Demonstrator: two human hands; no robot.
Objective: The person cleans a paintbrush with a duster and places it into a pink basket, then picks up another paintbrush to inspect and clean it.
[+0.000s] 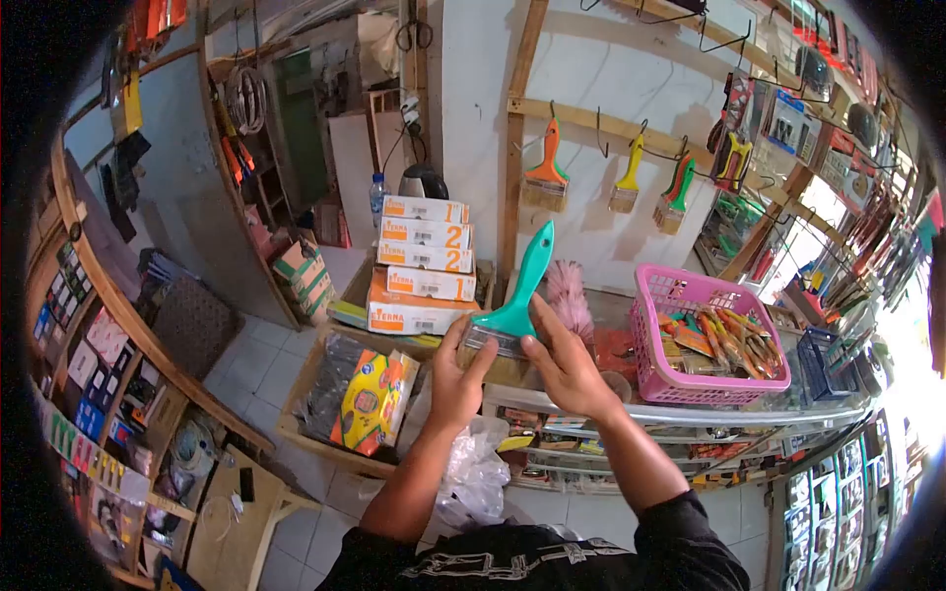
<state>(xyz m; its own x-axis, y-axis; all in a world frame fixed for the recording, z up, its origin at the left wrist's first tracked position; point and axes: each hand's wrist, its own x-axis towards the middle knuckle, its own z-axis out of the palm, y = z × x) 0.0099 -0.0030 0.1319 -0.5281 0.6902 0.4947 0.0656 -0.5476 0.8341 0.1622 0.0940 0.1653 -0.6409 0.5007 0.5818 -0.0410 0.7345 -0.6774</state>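
Note:
A wide paint brush with a teal handle (pixel 529 281) is held upright between both hands, its handle leaning to the right. My left hand (pixel 459 374) grips the metal band and bristles from the left side. On the other side my right hand (pixel 572 366) holds the same band, thumb on its front. Behind the brush, left of it, stands a stack of white and orange boxes (pixel 426 258). Further up, an orange brush (pixel 550 163), a yellow brush (pixel 629 177) and a green and red brush (pixel 676 197) hang from wall hooks.
A pink basket (pixel 709 384) of small packaged tools sits on the glass counter (pixel 611 406) at right. A carton (pixel 296 419) with a yellow package is at left, beside a plastic bag (pixel 473 473). A wooden bench (pixel 241 522) stands lower left.

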